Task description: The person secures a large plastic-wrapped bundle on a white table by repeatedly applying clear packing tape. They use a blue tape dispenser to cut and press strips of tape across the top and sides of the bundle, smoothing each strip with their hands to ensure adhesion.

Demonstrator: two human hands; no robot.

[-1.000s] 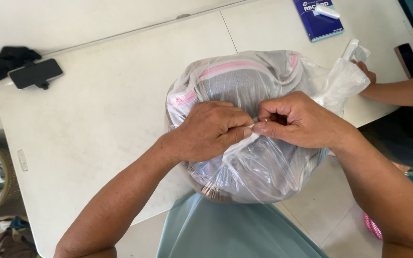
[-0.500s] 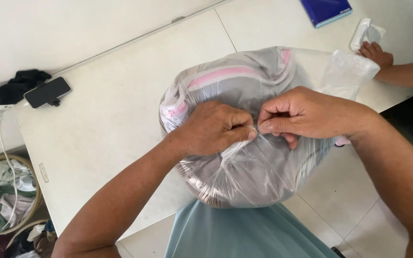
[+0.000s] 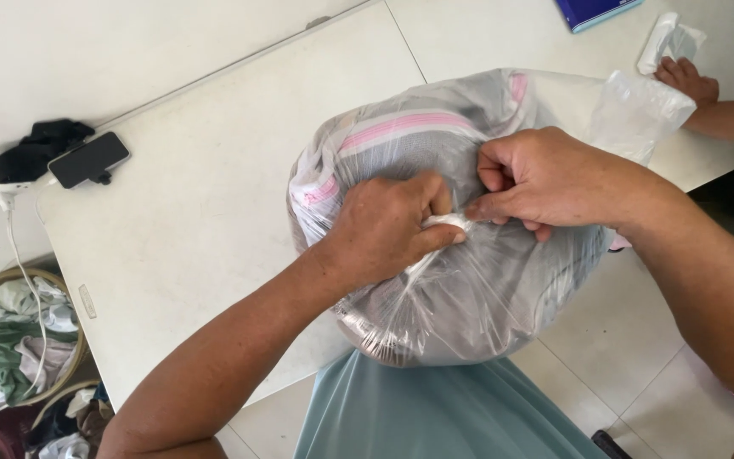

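Left hand (image 3: 388, 229) and right hand (image 3: 545, 183), fingers pressed together, pinching twisted neck (image 3: 445, 223) of clear plastic bag (image 3: 469, 297); bag, stuffed with cloth, rests at edge of white table (image 3: 197, 221).

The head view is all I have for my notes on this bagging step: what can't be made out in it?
- Twisted neck of the clear plastic bag: mostly covered by the left hand and right hand.
- Folded fabric inside: blurred by the plastic's glare, so no count.
- Blue book: cut off by the top edge.
- Another person's hand: arm leaves the right edge.
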